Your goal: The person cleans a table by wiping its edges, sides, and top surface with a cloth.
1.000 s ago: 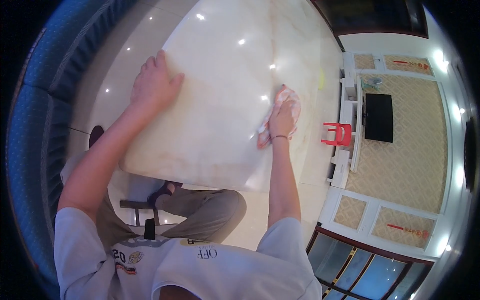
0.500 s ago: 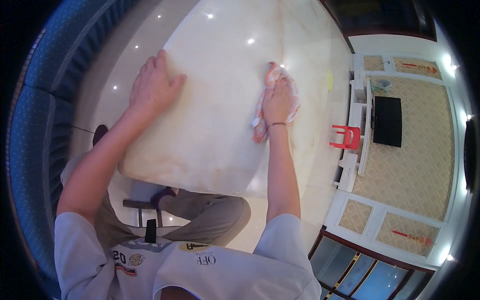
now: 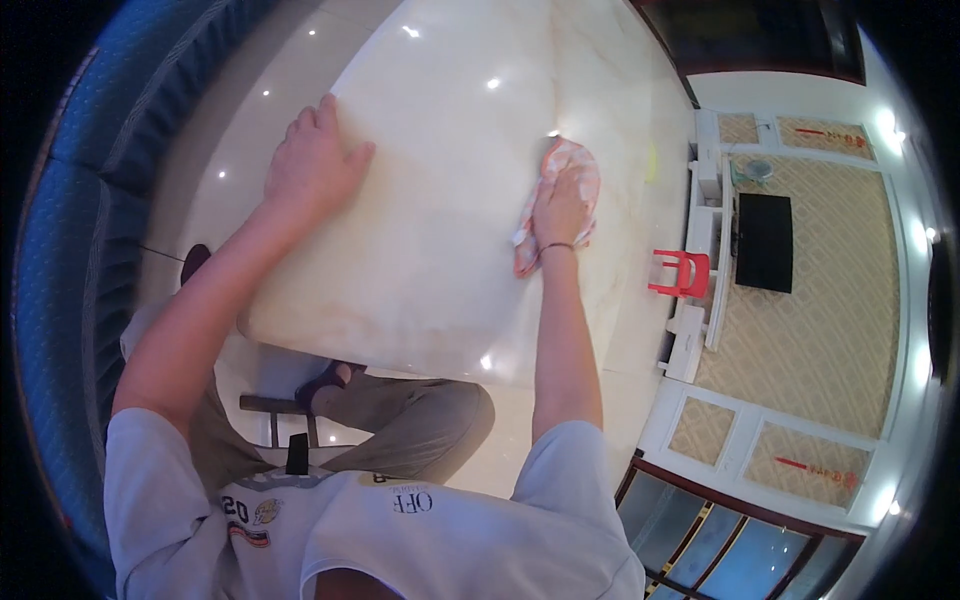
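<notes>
My right hand presses a red-and-white patterned cloth against the pale, glossy marble-look tabletop. The cloth is bunched under the palm and sticks out past the fingers and beside the wrist. A dark band circles that wrist. Over the table's left edge rests my left hand, open, with the thumb apart from the fingers and nothing held. Its fingertips lie along the rim.
A blue sofa runs along the left. Below the near table edge is a dark stool-like frame, beside my legs. To the right stand a red plastic chair, a white cabinet and a black television.
My right hand has slid slightly to the right over the tabletop with the cloth, whose far end now lies flatter. The left hand stays at the edge. The view has shifted a little.
</notes>
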Tool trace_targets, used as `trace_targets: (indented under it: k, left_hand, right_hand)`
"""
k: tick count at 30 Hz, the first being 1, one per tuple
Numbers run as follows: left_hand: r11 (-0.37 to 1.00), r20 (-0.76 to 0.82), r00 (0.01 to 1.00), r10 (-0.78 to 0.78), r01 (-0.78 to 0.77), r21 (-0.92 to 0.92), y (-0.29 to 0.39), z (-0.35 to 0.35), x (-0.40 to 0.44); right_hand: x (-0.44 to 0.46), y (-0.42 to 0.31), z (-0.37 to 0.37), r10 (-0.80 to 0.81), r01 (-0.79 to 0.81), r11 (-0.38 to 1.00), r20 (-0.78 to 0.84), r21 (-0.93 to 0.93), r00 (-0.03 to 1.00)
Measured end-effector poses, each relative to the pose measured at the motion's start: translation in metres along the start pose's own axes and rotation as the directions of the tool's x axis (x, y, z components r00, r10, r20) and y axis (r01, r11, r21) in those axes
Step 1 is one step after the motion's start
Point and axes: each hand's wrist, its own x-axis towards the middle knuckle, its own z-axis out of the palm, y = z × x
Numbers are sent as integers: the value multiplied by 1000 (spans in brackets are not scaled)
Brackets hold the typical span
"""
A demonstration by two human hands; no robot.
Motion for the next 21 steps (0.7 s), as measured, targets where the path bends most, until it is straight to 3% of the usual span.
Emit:
trace_targets:
  k: [4,6,9,16,18,21]
  left_hand:
    - [1000,-8,1000,-23,23,8,1,-1,0]
    - [1000,-13,1000,-16,16,3,0,-1,0]
    - [1000,-4,1000,-26,26,5,1,-1,2]
    - [1000,-4,1000,-5,5,14,-5,2,3]
    - [1000,-8,1000,-2,3,8,-4,0,1]
    - [1000,-16,1000,5,-5,-1,-2,-3,-1]
  right_hand:
    - [-66,-1,-2,-95,92,995,-63,-50,993]
    - [-100,-8,-7,-196,197,980,-54,9,979]
    - [-126,-28,-21,-211,211,977,-19,29,977]
    - [-43,-20,-8,-278,282,958,-78,49,958]
    - [-4,-19,-8,-182,182,983,26,-17,983]
    - [41,-7,0,-117,116,993,41,21,992]
